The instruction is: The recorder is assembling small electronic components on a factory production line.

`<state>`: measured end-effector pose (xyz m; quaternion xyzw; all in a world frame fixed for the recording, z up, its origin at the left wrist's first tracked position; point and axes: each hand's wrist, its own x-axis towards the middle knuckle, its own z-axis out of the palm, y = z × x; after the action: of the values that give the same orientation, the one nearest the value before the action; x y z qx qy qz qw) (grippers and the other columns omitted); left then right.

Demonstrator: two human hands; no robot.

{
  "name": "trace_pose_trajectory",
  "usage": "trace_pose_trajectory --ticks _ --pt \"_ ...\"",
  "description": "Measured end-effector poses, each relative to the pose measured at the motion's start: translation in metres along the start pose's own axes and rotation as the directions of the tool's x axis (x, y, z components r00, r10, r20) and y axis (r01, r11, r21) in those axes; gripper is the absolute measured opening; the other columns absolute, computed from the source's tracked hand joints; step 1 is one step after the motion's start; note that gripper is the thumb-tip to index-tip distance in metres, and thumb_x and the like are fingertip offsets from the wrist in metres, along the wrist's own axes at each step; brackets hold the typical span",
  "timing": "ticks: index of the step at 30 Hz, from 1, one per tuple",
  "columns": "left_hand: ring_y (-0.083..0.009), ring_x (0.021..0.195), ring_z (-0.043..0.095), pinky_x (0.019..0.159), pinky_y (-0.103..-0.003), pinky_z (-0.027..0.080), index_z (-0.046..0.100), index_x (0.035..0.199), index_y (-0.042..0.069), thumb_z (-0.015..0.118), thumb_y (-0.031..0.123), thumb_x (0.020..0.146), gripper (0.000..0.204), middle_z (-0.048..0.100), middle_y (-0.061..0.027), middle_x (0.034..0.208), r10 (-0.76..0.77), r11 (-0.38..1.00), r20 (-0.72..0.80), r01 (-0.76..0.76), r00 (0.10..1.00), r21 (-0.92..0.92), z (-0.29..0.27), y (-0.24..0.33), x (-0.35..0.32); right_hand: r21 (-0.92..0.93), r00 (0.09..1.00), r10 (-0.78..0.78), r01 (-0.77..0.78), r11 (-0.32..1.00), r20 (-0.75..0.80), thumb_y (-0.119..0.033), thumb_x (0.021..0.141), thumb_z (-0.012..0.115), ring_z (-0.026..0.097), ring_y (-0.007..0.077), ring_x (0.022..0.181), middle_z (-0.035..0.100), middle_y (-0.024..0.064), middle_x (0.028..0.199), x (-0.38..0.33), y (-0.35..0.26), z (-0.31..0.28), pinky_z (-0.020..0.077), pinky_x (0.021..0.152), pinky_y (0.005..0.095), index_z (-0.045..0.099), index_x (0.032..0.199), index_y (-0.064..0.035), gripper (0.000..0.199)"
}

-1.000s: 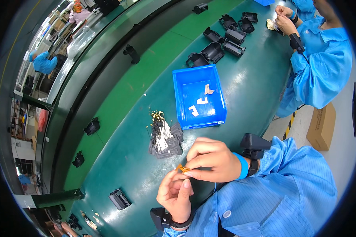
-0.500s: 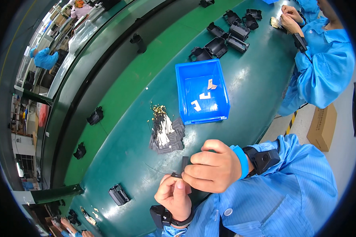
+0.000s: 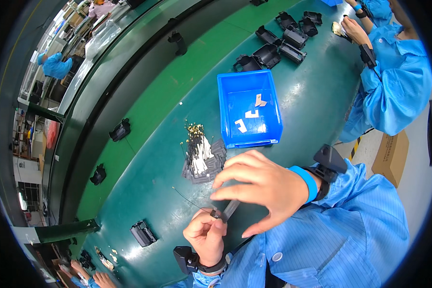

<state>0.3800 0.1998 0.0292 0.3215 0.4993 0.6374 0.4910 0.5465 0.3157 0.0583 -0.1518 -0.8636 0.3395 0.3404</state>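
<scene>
My left hand (image 3: 205, 234) pinches a flat dark antenna strip (image 3: 231, 209) between thumb and forefinger. A small black end piece shows at the fingertips, and a thin black cable (image 3: 186, 198) trails from it to the upper left. My right hand (image 3: 264, 187) is open above the strip, its fingers spread and thumb apart; I see nothing in it. Just beyond the hands lies a pile of flat black-and-white antenna strips (image 3: 204, 161), their thin cables ending in gold-coloured tips. Behind my right hand stands a blue bin (image 3: 225, 103) holding a few small white paper pieces (image 3: 241, 126).
Several black plastic housings (image 3: 266, 56) lie at the far right; another housing (image 3: 143, 234) sits at the near left. More parts ride on the green belt (image 3: 144, 120) beyond the table edge. A co-worker in blue (image 3: 393, 81) works at right; other hands (image 3: 93, 277) show at lower left.
My right hand has let go of the strip, opened and lifted away from it. The left hand keeps its pinch, and the strip now tilts to the upper right.
</scene>
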Motion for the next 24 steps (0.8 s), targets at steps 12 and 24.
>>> trace_pose_trajectory --ticks 12,24 --pt "-0.0121 0.067 0.052 0.059 -0.023 0.04 0.061 0.075 -0.004 0.067 0.003 0.074 0.009 0.056 -0.0083 0.076 0.022 0.999 0.222 -0.029 0.975 0.029 -0.014 0.0 0.0 0.717 0.881 0.187 -0.465 0.519 0.435 -0.023 0.085 0.063 0.054 0.0086 0.073 0.062 0.0013 0.081 -0.007 0.024 0.032 0.0439 0.067 0.0251 0.061 0.094 -0.0014 0.023" --pt "-0.0109 0.064 0.05 0.055 -0.021 0.038 0.059 0.073 -0.005 0.066 0.0 0.074 0.008 0.056 -0.0076 0.074 0.066 0.992 0.223 -0.087 0.973 0.087 -0.011 0.0 -0.003 0.626 0.912 0.257 -0.408 0.665 0.321 -0.018 0.086 0.061 0.056 0.0102 0.069 0.062 0.0037 0.079 -0.013 0.012 0.028 0.045 0.062 0.0264 0.061 0.091 -0.0015 0.018"
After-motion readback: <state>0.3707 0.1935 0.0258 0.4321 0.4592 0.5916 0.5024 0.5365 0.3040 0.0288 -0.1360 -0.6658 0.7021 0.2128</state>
